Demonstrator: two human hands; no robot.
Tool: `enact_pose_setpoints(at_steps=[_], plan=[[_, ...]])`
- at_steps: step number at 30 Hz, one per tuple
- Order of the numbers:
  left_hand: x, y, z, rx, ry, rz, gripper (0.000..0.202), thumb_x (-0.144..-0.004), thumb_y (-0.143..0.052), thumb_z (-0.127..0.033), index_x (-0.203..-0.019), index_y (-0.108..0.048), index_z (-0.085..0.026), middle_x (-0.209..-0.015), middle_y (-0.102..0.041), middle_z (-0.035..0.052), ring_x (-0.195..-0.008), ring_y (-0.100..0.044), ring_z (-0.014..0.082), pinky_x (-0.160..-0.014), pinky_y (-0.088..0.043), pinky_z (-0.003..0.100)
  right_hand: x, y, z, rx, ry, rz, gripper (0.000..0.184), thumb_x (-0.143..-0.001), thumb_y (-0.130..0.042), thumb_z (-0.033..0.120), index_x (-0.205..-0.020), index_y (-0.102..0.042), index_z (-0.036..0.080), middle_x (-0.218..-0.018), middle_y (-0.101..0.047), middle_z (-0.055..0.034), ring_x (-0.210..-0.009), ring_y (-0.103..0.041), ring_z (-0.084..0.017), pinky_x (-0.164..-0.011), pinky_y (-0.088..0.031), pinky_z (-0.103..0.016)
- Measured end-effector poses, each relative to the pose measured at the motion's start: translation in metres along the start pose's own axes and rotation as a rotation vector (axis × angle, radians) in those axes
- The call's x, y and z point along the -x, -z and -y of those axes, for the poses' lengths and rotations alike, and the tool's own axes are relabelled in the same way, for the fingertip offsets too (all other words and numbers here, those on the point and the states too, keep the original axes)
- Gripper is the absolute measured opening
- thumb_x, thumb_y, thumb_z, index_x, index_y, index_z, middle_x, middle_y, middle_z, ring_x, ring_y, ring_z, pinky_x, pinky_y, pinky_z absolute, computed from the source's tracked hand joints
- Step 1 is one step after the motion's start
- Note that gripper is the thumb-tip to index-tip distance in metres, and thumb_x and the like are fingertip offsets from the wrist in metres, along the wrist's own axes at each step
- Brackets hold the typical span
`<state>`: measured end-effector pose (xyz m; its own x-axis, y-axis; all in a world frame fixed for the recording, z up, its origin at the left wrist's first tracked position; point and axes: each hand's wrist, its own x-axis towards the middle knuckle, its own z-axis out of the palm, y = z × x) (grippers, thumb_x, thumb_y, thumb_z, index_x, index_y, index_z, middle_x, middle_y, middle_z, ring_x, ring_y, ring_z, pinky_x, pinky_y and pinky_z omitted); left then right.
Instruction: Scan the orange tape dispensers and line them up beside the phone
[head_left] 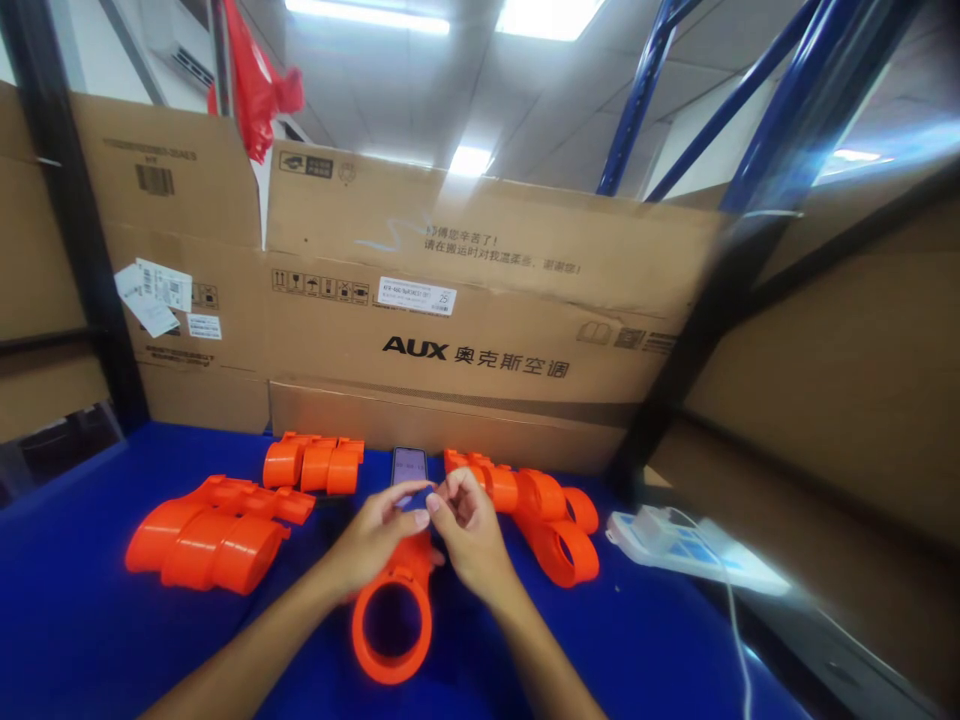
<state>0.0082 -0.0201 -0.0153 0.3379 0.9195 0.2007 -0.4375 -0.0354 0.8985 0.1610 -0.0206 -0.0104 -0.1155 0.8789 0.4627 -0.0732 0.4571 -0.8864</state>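
Note:
My left hand [386, 535] and my right hand [472, 540] meet over the middle of the blue table, thumbs and forefingers pinched close together. Between the fingertips is a small dark patch; whether it is an object or the table cloth showing through, I cannot tell. Just below them lies an orange plastic part [361, 640] with a large round ring facing me. Its far end is partly hidden by my hands, and some fingers of the right hand are beside it. A phone [409, 464] with a lit screen stands just beyond my hands.
Orange ring-shaped parts sit at the near left [214, 545], far left [319, 468] and right [544, 500]. A white power strip [697, 550] with a plug and cable lies at the right. Cardboard panels [487, 330] and dark posts [679, 380] enclose the blue table [300, 660].

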Motion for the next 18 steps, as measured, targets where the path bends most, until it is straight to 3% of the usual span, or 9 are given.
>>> enact_pose_setpoints(at_steps=[5,8,10,14,18], plan=[[-0.001,0.004,0.003,0.121,0.083,-0.030,0.055,-0.076,-0.078,-0.032,-0.127,-0.063,-0.017,-0.110,-0.075,0.0141,-0.089,-0.074,0.0290,-0.074,-0.058,0.035,-0.006,0.011,0.005,0.177,0.032,-0.005,0.027,-0.093,-0.056,0.049,-0.101,-0.053,0.023,-0.081,-0.060,0.0001,-0.071,-0.056,-0.015,-0.061,-0.046,-0.024],[-0.004,0.009,0.001,0.227,0.130,-0.037,0.063,-0.082,-0.072,-0.044,-0.135,-0.055,-0.015,-0.105,-0.076,0.0179,-0.072,-0.074,0.0254,-0.058,-0.055,0.030,-0.010,0.033,0.011,0.433,0.071,-0.157,0.029,-0.096,-0.051,0.047,-0.086,-0.056,0.021,-0.075,-0.060,-0.0008,-0.069,-0.056,-0.016,-0.063,-0.044,-0.026],[-0.006,0.013,-0.001,0.307,0.165,-0.039,0.066,-0.084,-0.068,-0.048,-0.139,-0.051,-0.014,-0.107,-0.075,0.0197,-0.069,-0.073,0.0246,-0.055,-0.053,0.029,-0.010,0.050,0.015,0.634,-0.014,-0.143,0.030,-0.093,-0.054,0.046,-0.076,-0.053,0.022,-0.061,-0.053,0.0024,-0.057,-0.050,-0.015,-0.053,-0.037,-0.025],[-0.005,0.018,-0.005,0.420,0.207,-0.042,0.065,-0.087,-0.063,-0.045,-0.142,-0.048,-0.014,-0.115,-0.073,0.0201,-0.075,-0.074,0.0257,-0.062,-0.056,0.032,-0.002,0.072,0.020,0.799,-0.273,0.116,0.018,-0.088,-0.060,0.035,-0.079,-0.051,0.022,-0.054,-0.055,0.0041,-0.050,-0.050,-0.014,-0.047,-0.030,-0.023],[-0.001,0.015,-0.006,0.461,0.170,-0.055,0.056,-0.089,-0.060,-0.038,-0.138,-0.054,-0.011,-0.117,-0.073,0.0188,-0.096,-0.073,0.0278,-0.081,-0.057,0.036,0.008,0.073,0.024,0.698,-0.488,0.374,0.018,-0.082,-0.061,0.020,-0.092,-0.047,0.023,-0.055,-0.058,0.0080,-0.044,-0.048,-0.010,-0.044,-0.030,-0.019]])
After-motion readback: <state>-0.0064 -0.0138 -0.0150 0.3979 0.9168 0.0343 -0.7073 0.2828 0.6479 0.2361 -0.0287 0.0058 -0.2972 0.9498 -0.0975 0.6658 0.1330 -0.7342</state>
